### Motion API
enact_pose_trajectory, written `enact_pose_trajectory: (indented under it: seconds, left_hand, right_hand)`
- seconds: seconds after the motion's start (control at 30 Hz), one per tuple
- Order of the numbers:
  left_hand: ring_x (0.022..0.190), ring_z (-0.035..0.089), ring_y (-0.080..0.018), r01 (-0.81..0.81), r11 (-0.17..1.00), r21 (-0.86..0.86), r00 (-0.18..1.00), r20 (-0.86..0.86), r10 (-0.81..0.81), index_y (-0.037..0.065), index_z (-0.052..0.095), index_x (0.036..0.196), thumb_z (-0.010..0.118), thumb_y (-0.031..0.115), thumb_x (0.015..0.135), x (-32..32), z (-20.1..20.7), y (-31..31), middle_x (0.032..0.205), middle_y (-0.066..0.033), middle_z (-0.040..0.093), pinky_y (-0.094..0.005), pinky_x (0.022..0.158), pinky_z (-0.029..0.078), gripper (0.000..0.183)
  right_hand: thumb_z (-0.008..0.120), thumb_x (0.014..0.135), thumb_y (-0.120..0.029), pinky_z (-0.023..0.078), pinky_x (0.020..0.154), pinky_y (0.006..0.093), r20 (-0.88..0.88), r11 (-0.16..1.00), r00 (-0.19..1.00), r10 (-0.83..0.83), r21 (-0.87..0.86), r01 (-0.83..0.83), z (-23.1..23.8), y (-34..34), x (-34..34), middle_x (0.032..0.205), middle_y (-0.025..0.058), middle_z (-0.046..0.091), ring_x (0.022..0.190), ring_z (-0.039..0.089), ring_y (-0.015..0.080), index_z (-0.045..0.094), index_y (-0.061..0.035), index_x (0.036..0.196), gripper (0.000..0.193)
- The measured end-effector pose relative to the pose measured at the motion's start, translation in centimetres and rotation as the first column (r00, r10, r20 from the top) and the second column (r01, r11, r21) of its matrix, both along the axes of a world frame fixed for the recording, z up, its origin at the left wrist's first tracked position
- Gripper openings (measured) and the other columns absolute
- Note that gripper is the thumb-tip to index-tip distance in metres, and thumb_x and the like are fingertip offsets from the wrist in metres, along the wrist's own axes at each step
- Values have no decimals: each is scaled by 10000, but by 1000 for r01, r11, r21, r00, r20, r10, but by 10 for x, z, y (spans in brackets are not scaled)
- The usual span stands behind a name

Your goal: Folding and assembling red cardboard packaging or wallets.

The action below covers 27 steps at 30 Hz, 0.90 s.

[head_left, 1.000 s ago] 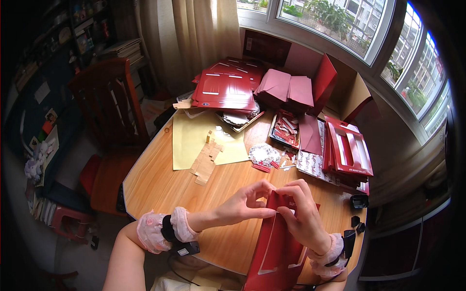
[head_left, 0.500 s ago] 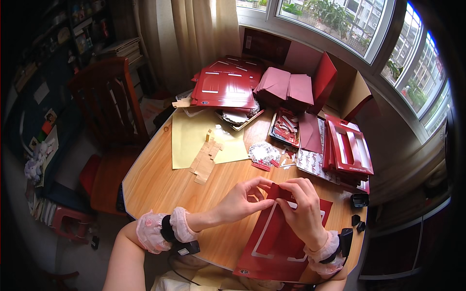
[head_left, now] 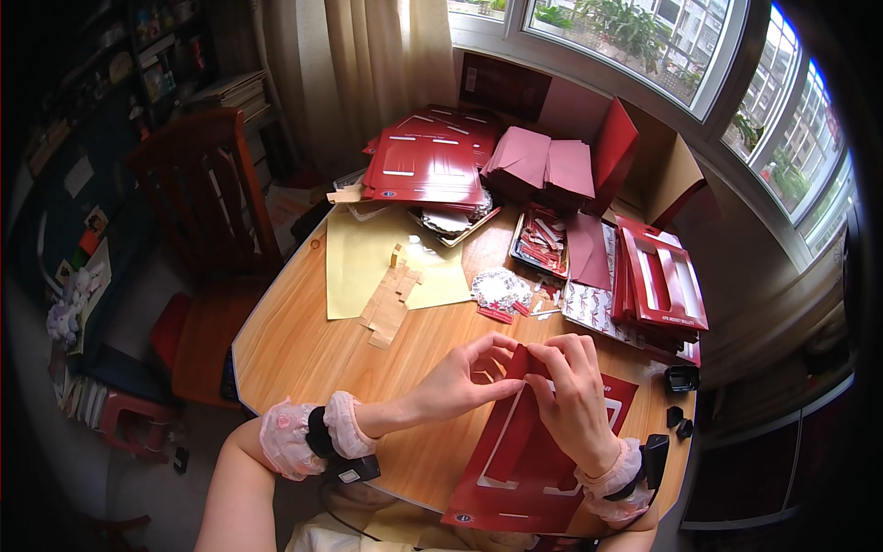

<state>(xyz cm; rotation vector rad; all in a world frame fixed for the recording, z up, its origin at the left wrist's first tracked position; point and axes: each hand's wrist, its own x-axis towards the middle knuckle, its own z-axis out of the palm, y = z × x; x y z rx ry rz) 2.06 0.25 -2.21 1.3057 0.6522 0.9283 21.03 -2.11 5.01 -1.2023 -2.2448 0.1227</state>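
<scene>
A red cardboard sheet with white-edged cut-outs and a small round mark in its near left corner lies slanted at the table's front edge. At its far end, the thumb and fingers of my left hand pinch the left corner. My right hand curls over the same end from the right, its thumb and fingers pressed on the edge close to the left fingertips. Its palm and wrist cover part of the sheet's right side. Both wrists wear pale pink ruffled cuffs and black straps.
Beyond my hands lie a yellow sheet, brown tape strips and a round patterned card. Farther back are stacked red sheets, pink envelopes and a tray of small red pieces. Folded red boxes stand right, black parts nearer.
The sheet's far right side has swung slightly outward to the right. Both hands stay at the far end, with only tiny shifts of the fingers.
</scene>
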Motion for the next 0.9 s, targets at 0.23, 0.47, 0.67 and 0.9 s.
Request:
enact_pose_trajectory:
  seconds: [0.23, 0.47, 0.67, 0.9]
  left_hand:
    - [1011, 635, -110, 9, 1000, -27, 1000, 13, -9, 41, 510, 1283, 728, 116, 922, 0, 1, 0, 1101, -44, 644, -263, 859, 539, 428]
    - [887, 623, -95, 3, 1000, -13, 1000, -5, -3, 68, 476, 1313, 778, 181, 876, 3, -9, 2, 1068, -42, 617, -245, 737, 534, 543]
    - [816, 597, -62, -92, 975, 204, 990, -85, 111, 79, 450, 1324, 802, 113, 846, 7, 9, -9, 1072, -30, 602, -207, 660, 484, 594]
    - [753, 608, -58, -43, 968, 248, 967, -231, 103, 78, 479, 1263, 804, 112, 841, 5, 12, -9, 1007, -26, 649, -205, 599, 457, 534]
  right_hand:
    - [700, 760, 30, 464, 849, 415, -2, 999, 999, 42, 10, -42, -2, 3, 4, 993, 142, 567, 961, 528, 333, 620, 4, 1098, 348]
    - [702, 747, 35, 456, 853, 417, 36, 999, 999, 32, -37, -31, 4, 2, 5, 997, 141, 557, 964, 512, 331, 606, -7, 1073, 343]
    - [695, 740, 34, 453, 863, 420, 49, 998, 998, 36, -55, -33, -1, 3, 3, 1004, 143, 557, 972, 514, 335, 599, -5, 1075, 350]
    - [685, 739, 36, 453, 860, 416, 43, 998, 999, 26, -52, -24, -1, 1, 3, 1006, 142, 560, 972, 517, 335, 601, -4, 1065, 338]
